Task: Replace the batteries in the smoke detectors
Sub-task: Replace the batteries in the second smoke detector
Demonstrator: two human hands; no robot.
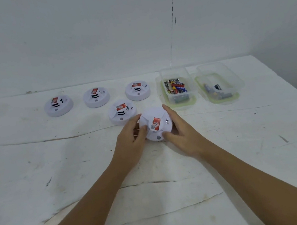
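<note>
From the head view, the left hand [131, 135] and right hand [179, 127] are gripping the nearest smoke detector [155, 123] from both sides, fingers curled round its rim, at the middle of the white surface [58, 180]. Four other detectors [122, 112] are sitting behind it; two clear tubs of batteries [176, 88] are lying to the right.

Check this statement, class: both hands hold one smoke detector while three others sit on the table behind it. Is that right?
Not quite. The head view shows four other smoke detectors on the table, not three. The left hand and right hand do hold the nearest smoke detector.
</note>
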